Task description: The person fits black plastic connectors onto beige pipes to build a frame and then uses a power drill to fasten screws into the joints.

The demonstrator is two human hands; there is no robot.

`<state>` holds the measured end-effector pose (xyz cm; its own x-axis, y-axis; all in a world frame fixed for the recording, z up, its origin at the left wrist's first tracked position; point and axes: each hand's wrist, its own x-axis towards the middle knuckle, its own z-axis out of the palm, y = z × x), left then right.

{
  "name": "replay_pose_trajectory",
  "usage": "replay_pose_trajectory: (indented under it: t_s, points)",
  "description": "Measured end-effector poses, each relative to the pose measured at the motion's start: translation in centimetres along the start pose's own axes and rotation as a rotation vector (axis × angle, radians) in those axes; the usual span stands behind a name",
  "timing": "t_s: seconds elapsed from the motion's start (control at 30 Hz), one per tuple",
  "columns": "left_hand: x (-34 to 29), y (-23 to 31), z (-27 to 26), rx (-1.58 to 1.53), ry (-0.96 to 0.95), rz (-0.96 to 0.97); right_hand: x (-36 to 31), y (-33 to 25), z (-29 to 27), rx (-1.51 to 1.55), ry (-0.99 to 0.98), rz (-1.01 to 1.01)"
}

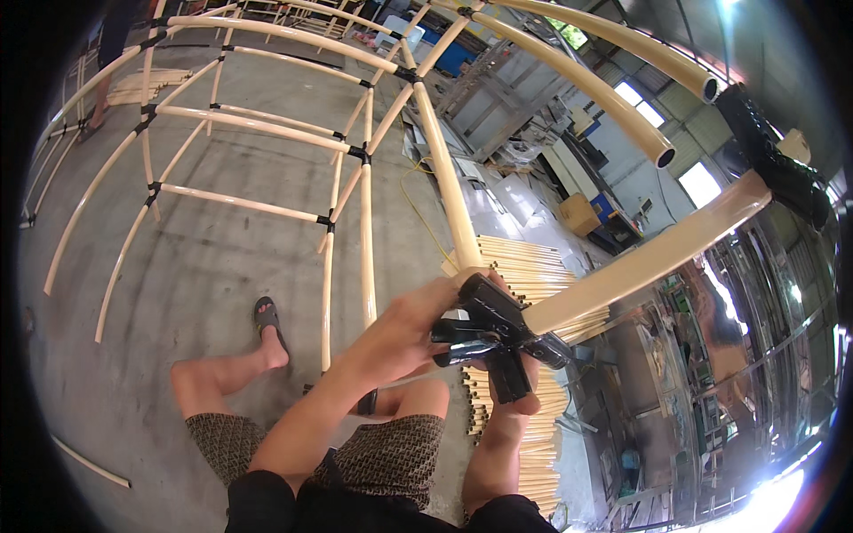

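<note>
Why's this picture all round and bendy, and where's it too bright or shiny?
In the head view, the fisheye lens seems to bend the cream pipes; also in the head view, glare whites out part of the lower right and some windows; in the head view again, the black joint has highlights.

Black connector (505, 330), mid-frame, looked glossy, smooth; cream tube (649, 252), right of centre, shiny; floor (98, 382), left, appeared matt concrete.

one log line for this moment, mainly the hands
left hand: gripping black joint; right hand: at same joint, partly hidden; tan pipe: between it and second joint; pipe frame: ahead
</note>
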<state>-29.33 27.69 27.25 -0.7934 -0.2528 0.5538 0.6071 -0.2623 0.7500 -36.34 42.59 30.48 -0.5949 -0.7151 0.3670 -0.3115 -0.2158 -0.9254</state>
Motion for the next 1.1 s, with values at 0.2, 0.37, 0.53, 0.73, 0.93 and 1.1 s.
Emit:
replay_pose_trajectory:
  t_s: [0.2, 0.37, 0.53, 0.73, 0.93, 1.1]
  points:
    - [0.6, -1.4, -1.7, 0.441, -0.028, 0.150, -1.8, 2.6, -2.2, 0.021, -0.018, -0.081]
    - [0.1, -2.4, -2.0, 0.453, -0.026, 0.242, -1.9, 2.6, -1.7, -0.007, -0.005, -0.110]
    - [-1.3, -3.8, -0.2, 0.171, 0.059, 0.306, -1.9, 4.2, -2.4, 0.051, 0.019, -0.202]
    - [-2.5, -3.9, 2.0, 0.157, 0.229, 0.246, -2.5, 5.3, -1.5, 0.088, 0.136, -0.271]
    - [-3.0, -3.5, 4.7, -0.251, 0.277, 0.061, -2.7, 6.7, -5.7, 0.349, -0.037, -0.316]
    - [-2.6, -5.0, 5.6, 0.177, 0.377, 0.281, -3.3, 6.5, -6.6, 0.513, -0.154, -0.359]
